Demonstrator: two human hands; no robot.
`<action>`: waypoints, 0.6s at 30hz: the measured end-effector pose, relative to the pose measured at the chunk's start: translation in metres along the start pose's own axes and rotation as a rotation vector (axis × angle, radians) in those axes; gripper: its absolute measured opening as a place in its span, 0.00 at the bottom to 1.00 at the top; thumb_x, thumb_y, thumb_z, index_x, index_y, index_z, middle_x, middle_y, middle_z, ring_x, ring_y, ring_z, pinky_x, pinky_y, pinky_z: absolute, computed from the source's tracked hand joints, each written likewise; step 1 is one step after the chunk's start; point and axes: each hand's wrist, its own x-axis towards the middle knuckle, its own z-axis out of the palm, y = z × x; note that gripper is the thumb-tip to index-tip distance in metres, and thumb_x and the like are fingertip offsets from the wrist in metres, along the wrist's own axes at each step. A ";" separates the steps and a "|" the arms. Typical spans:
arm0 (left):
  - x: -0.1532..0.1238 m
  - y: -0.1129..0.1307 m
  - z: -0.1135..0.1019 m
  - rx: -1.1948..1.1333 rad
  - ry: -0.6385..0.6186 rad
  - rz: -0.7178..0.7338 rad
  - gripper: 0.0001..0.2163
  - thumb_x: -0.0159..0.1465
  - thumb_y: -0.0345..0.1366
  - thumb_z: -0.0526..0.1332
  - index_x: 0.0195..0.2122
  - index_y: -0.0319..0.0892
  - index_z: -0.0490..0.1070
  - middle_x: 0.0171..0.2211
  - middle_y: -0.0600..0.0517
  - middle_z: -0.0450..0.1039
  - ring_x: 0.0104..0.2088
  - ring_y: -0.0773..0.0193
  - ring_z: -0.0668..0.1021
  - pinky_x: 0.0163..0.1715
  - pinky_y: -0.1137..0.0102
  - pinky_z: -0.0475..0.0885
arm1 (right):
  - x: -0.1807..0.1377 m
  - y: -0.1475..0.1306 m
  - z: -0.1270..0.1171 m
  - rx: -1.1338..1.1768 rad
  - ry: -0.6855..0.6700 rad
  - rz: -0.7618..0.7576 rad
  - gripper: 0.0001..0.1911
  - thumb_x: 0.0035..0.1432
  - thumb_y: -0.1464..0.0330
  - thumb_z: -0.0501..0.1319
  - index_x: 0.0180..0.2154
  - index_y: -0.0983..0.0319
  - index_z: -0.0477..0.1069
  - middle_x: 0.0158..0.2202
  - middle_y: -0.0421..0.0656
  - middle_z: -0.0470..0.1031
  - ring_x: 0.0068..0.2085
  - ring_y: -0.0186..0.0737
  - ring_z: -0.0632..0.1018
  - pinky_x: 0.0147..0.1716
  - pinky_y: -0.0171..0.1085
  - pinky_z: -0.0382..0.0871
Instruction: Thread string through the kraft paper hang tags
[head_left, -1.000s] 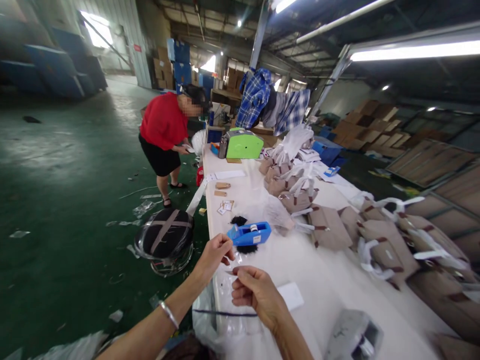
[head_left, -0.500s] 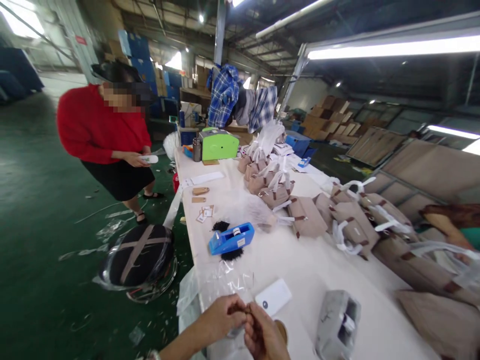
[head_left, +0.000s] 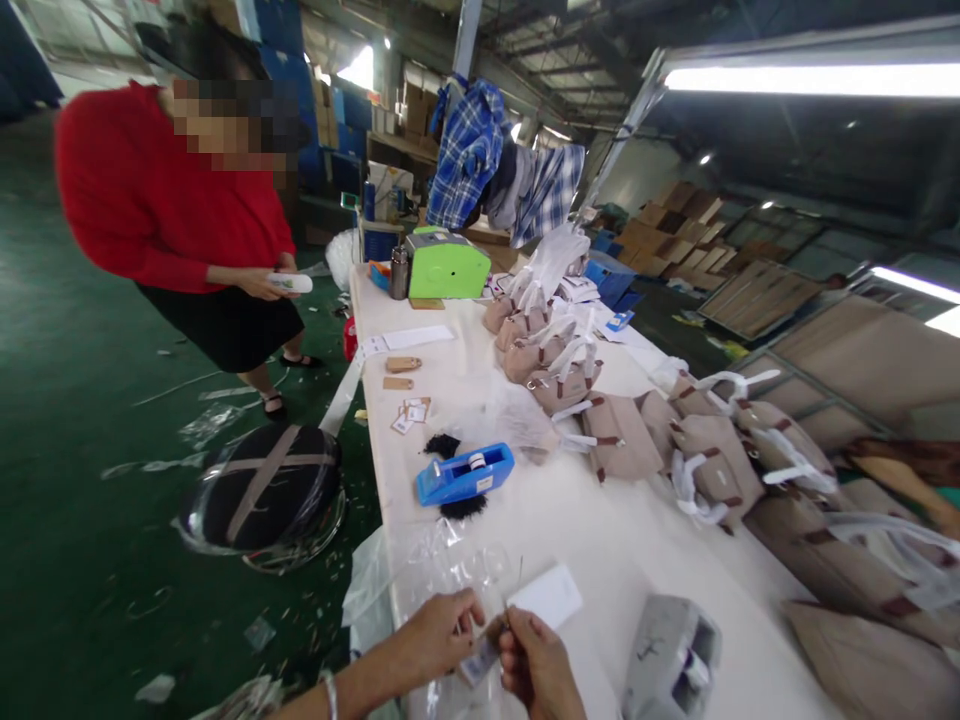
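— Hands first, head view, the only one I have: where are they?

— Both sit at the bench (head_left: 600, 520) near edge. My left hand (head_left: 435, 640) and right hand (head_left: 536, 668) meet over a small tag (head_left: 480, 660), fingers of both pinched narrow on it. A thin strand (head_left: 519, 578) rises from the pinch.

— Which way does the tag lie?

— Its long axis runs from lower left to upper right, between the two grips. I judge the left hand has more of it; the right closes on the strand end.

— What crowds them?

— Crinkled clear bags (head_left: 442, 565) lie just beyond the left hand, a white card (head_left: 546, 596) just past the right. A grey dispenser (head_left: 671, 660) stands to the right, near. The blue tape dispenser (head_left: 465, 473) is farther up, well apart, with tan handbags (head_left: 622, 435) along the right side.

— Anyone else?

— A person in a red top (head_left: 165, 200) stands beside the bench's far left, holding something white.
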 end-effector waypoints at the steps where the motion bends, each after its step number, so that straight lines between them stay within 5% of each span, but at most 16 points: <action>1: 0.002 -0.004 -0.005 0.009 0.016 -0.005 0.12 0.53 0.33 0.59 0.39 0.42 0.73 0.26 0.55 0.71 0.27 0.62 0.73 0.25 0.73 0.61 | 0.004 -0.004 0.001 -0.011 0.014 -0.012 0.28 0.30 0.51 0.75 0.26 0.64 0.68 0.16 0.34 0.70 0.15 0.24 0.66 0.13 0.25 0.60; 11: 0.024 -0.024 -0.130 -0.017 0.412 -0.132 0.10 0.56 0.43 0.54 0.26 0.42 0.67 0.21 0.55 0.67 0.23 0.64 0.71 0.24 0.73 0.65 | 0.076 -0.050 -0.008 -0.138 0.087 -0.012 0.22 0.29 0.57 0.75 0.24 0.63 0.71 0.16 0.35 0.71 0.16 0.27 0.67 0.16 0.29 0.61; 18: 0.056 -0.045 -0.181 0.237 0.598 -0.126 0.10 0.60 0.38 0.52 0.27 0.42 0.68 0.23 0.54 0.69 0.26 0.62 0.74 0.27 0.71 0.67 | 0.134 -0.057 -0.027 -0.347 0.207 0.003 0.20 0.28 0.53 0.72 0.20 0.59 0.72 0.16 0.39 0.73 0.18 0.34 0.70 0.18 0.35 0.65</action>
